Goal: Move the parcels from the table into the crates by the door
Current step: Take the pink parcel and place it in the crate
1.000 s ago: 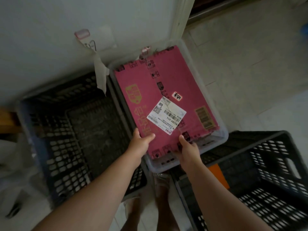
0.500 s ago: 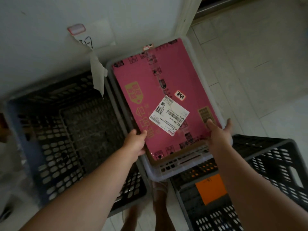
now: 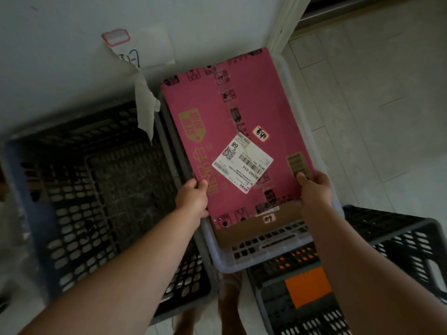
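I'm holding the pink parcel (image 3: 232, 131) over the light crate (image 3: 285, 252), left grip (image 3: 193, 199) and right grip (image 3: 314, 189) closed on its near corners, probably best lowering it flat inside the walls.

Shipping label (image 3: 242, 162) on pink parcel (image 3: 232, 112): "68", "SSKF-014".

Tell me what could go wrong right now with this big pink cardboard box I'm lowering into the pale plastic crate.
1. The flat pink cardboard box looks about as wide as the pale grey plastic crate and sits tilted, so it may jam on the rim.
2. The left hand and right hand grip its near corners beside the crate walls, so fingers could get pinched.
3. Its far edge reaches the white wall and may scrape it.
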Demonstrator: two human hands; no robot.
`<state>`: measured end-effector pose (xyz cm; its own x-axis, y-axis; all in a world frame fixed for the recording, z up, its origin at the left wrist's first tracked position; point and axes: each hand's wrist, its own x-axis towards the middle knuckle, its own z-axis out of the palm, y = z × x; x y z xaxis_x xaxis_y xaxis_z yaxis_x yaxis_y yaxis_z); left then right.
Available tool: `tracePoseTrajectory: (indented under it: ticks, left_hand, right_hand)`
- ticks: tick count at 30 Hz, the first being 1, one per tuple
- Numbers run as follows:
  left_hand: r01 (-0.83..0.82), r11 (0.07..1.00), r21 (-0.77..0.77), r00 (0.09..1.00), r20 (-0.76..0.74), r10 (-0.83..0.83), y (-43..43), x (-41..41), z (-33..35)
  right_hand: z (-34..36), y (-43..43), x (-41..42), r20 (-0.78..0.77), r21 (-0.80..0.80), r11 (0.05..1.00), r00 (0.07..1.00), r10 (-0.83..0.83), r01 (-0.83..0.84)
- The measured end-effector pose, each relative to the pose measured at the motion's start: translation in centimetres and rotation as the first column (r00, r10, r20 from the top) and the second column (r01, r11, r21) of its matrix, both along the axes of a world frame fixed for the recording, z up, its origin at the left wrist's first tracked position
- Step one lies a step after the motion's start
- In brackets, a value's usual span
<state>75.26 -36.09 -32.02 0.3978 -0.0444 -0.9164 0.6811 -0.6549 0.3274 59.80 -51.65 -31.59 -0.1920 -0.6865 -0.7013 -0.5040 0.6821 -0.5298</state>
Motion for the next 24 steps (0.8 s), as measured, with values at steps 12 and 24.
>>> tracePoseTrajectory:
  ticks: [12,24]
  left_hand:
    - [0.125,0.989,-0.076,0.982,0.152,-0.113,-0.6,1.9,14.9]
    - [0.25,0.917,-0.31,0.826,0.563,-0.034,3.8,3.7,44.8]
  right_hand:
    - [14.7,1.9,5.2,0.018,0.079,0.993,0.996,0.085,-0.086]
    - [44.3,4.9,4.9,0.396,-0.218,0.965,0.891,0.222,-0.143]
